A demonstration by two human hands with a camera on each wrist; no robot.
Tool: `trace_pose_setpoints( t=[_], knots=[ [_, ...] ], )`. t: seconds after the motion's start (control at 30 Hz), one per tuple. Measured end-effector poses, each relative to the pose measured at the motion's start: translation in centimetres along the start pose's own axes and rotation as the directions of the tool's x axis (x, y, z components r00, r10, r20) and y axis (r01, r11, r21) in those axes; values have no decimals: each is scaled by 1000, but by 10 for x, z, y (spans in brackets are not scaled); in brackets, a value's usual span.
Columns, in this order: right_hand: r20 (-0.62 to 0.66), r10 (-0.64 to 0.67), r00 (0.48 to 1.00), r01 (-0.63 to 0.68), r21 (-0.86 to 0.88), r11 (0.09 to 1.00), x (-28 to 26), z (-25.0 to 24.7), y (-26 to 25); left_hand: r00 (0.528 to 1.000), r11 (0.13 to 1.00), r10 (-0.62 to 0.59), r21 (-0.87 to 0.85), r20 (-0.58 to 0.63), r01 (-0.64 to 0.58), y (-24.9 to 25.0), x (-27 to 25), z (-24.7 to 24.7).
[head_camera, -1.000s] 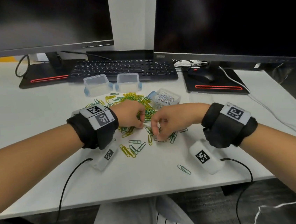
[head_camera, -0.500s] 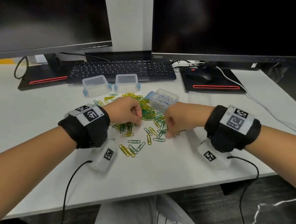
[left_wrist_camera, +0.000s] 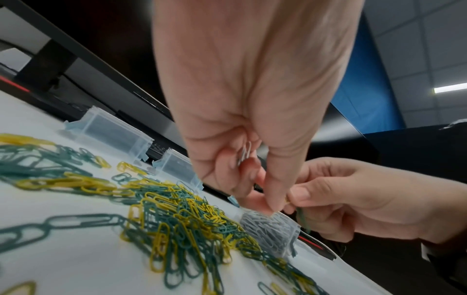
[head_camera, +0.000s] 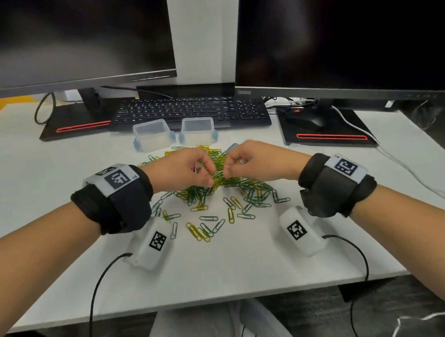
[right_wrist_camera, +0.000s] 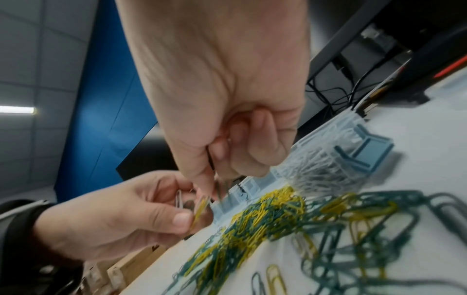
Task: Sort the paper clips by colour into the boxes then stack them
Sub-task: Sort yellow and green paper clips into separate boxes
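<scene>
A pile of green and yellow paper clips [head_camera: 213, 194] lies mid-table. Two empty clear boxes [head_camera: 153, 135] [head_camera: 198, 129] stand behind it. A third box of silver clips [left_wrist_camera: 270, 229] sits at the pile's right, hidden by my right hand in the head view. Both hands hover above the pile with fingertips meeting. My left hand [head_camera: 208, 179] pinches a yellow clip [right_wrist_camera: 201, 209] and keeps silver clips [left_wrist_camera: 245, 153] in its curled fingers. My right hand [head_camera: 226, 172] pinches a green clip [left_wrist_camera: 302, 217].
A black keyboard [head_camera: 190, 111] lies right behind the boxes. A mouse [head_camera: 307, 121] sits on the right monitor base, and two dark monitors stand at the back. Loose clips [head_camera: 205, 227] are scattered toward the table's front edge. Cables trail from both wrists.
Both hands have lifted off the table and come together above the pile. The right hand left the loose clips at the front and now holds a green clip.
</scene>
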State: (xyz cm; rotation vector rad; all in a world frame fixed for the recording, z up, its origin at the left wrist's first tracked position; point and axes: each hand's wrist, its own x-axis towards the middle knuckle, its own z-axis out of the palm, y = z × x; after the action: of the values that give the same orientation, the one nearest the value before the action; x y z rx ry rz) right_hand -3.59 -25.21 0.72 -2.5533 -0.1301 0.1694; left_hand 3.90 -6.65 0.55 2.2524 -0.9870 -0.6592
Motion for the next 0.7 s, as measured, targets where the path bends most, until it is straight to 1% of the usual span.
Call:
trace_pose_setpoints(
  t=[0.1, 0.17, 0.23, 0.33, 0.4, 0.5, 0.57, 0.63, 0.7],
  knots=[
    [-25, 11, 1000, -13, -95, 995, -2, -5, 4, 1000, 1000, 11, 25, -7, -11, -1, -2, -2],
    [-64, 7, 998, -12, -84, 996, -3, -6, 5, 1000, 1000, 16, 20, -27, -15, -3, -3, -2],
    [-39, -4, 999, 2, -42, 999, -4, -4, 2, 999, 999, 28, 24, -39, -27, -2, -3, -1],
    [41, -38, 998, 43, -126, 991, -4, 1, -3, 998, 997, 57, 55, -35, -55, 1, -1, 1],
    [39, -83, 996, 89, -189, 978, -4, 2, -5, 998, 996, 62, 64, -29, -60, 3, -3, 2],
    [26, -120, 992, 122, -261, 958, -4, 0, -5, 997, 995, 67, 69, -30, -65, 7, -4, 0],
    [-6, -135, 991, 128, -280, 951, -4, -2, -5, 996, 997, 70, 45, -52, -68, 11, -5, -3],
    [-83, -143, 986, 119, -243, 963, -6, -5, -4, 994, 997, 53, -50, -98, -58, 12, -6, -5],
    [-168, -157, 973, 118, -223, 968, -11, -4, -4, 988, 988, 1, -155, -155, -25, 11, -7, -6]
  ],
)
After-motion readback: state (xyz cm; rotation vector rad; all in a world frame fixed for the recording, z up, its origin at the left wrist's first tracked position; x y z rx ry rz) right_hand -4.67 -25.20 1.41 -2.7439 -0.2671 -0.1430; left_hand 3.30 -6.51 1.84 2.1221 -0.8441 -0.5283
